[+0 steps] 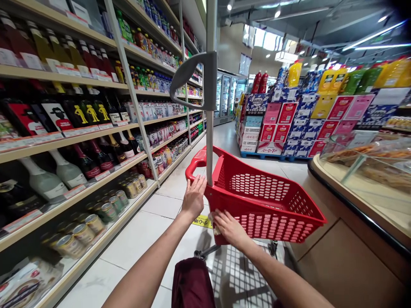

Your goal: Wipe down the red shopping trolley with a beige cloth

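A red plastic shopping basket (279, 216) with slotted sides sits on a wheeled cart frame with a metal pole (209, 141). High on the pole is a grey loop handle (210, 81). My left hand (193, 197) lies with fingers stretched out against the basket's near left corner, just below its red grip (196, 162) and beside the pole. My right hand (229, 226) presses a pale, crumpled cloth (215, 224) against the basket's near side. Much of the cloth is hidden under the palm. The basket's visible inside holds nothing.
Shelves (96, 128) of bottles and cans line the left. Stacked drink cartons (289, 124) stand ahead to the right. A glass-topped counter (359, 205) is close on the right. A yellow floor sign (202, 220) lies by the cart; glass-door fridges (224, 94) stand at the back.
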### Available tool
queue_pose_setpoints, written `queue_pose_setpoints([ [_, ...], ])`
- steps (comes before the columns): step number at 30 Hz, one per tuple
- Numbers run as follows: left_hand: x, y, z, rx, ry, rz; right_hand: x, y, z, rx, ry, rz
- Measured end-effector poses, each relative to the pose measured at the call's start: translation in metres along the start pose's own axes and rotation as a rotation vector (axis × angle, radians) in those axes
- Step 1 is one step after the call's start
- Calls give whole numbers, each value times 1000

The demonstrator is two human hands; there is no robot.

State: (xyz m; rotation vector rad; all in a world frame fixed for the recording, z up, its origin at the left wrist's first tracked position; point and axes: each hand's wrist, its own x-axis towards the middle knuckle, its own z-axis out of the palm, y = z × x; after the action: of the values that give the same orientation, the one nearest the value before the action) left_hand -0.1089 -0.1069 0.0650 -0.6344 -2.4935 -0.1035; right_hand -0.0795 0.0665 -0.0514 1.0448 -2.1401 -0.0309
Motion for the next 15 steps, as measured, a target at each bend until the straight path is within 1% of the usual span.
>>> queue_pose_setpoints([
  [2, 0, 0, 1, -3, 12, 3, 2, 3, -7, 18, 62, 46],
  [3, 1, 0, 2, -4, 19, 5, 8, 9, -14, 11, 122, 113],
  [5, 1, 1, 4, -2, 34, 5, 20, 21, -26, -31, 247, 295],
  [6, 1, 1, 4, 1, 40, 1, 23, 24, -28, -57, 280, 375],
  [7, 1, 2, 4, 5, 45, -5, 21, 25, -28, -80, 278, 422],
  [8, 1, 3, 4, 9, 49, -10, 15, 22, -24, -97, 242, 436],
  [11, 0, 5, 3, 15, 55, -10, -18, 4, -12, -103, 43, 382],
  [12, 0, 5, 3, 14, 54, -5, -26, 0, -11, -100, 9, 375],
  [13, 0, 6, 3, 14, 56, -2, -31, -2, -13, -98, 14, 383],
  [15, 0, 7, 4, 12, 69, -4, -27, 6, -24, -99, 115, 442],
])
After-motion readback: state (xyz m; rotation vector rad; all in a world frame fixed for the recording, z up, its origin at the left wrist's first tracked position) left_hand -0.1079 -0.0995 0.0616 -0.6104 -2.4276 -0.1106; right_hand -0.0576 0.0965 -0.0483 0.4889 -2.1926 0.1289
